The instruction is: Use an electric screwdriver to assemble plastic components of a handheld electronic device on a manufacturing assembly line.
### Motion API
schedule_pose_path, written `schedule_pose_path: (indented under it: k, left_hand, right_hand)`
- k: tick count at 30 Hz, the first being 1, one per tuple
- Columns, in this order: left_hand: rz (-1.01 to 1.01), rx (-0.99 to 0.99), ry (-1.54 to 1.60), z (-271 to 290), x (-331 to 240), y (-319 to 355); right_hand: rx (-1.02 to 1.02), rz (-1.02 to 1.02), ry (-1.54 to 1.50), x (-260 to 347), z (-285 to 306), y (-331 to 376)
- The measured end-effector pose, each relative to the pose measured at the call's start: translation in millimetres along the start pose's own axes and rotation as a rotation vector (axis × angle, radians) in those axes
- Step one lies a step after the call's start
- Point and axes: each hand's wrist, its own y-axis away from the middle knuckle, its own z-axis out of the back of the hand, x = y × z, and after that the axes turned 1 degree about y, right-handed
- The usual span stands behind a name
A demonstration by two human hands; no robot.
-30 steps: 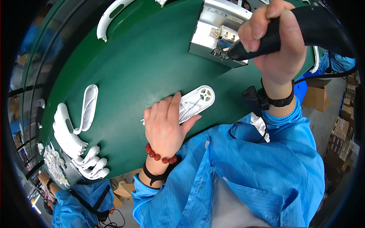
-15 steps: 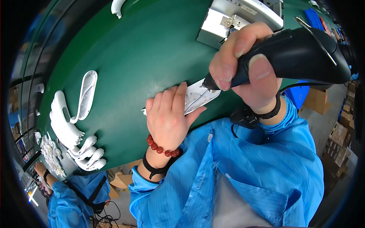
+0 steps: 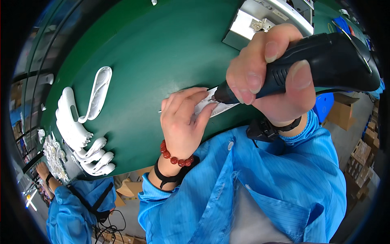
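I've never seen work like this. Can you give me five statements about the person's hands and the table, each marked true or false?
1. The right hand grips a black handheld tool. True.

2. The left hand is raised well clear of everything on the table. False: it is down on a slim white part.

3. The tool's narrow tip is close to the left thumb and index finger. True.

4. The tabletop is bright yellow. False: it is green.

5. The bracelet of red beads is on the right wrist. False: it is on the left wrist.
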Motion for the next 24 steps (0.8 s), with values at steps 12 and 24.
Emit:
schedule_pose_path:
  k: [12,24]
  left_hand:
    - [0.082,-0.027,0.071,1.7,-9.1,-7.5]
    - [0.013,-0.022,0.064,-1.2,-2.9,-6.1]
  right_hand:
    - [-0.018,0.053,-0.015,-7.4,-0.8,-1.3]
    - [0.006,0.052,-0.022,-7.7,0.9,-3.6]
